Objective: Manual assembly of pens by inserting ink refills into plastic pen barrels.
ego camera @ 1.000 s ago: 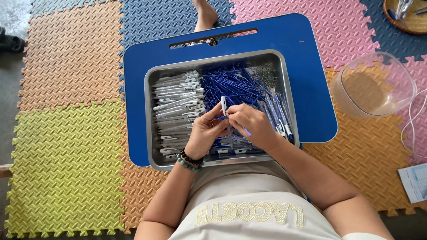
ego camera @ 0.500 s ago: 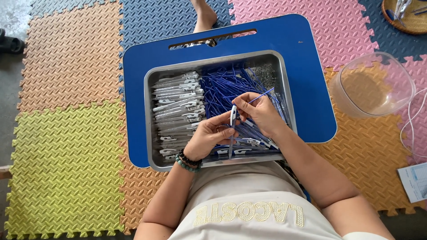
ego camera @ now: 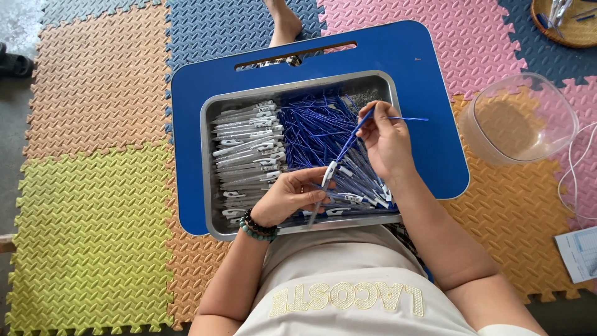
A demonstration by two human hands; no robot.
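A metal tray [ego camera: 208,162] rests on a blue lap desk [ego camera: 429,93]. Its left side holds several white pen barrels [ego camera: 245,149]; its middle and right hold a heap of thin blue refills [ego camera: 311,130]. My left hand [ego camera: 289,196] grips a white pen barrel [ego camera: 328,175] over the tray's near edge. My right hand [ego camera: 385,140] is raised over the tray's right part and pinches blue refills [ego camera: 351,138]; one slants down toward the barrel's top, another sticks out to the right.
A clear plastic tub [ego camera: 519,118] stands to the right of the desk on coloured foam floor mats [ego camera: 93,218]. A woven basket [ego camera: 569,22] is at the top right, a white cable [ego camera: 575,180] and a paper sheet [ego camera: 581,252] at the right edge.
My right hand has lifted up and to the right, drawing blue refills out of the heap. My left hand stays low with the white barrel, now tilted toward the refill.
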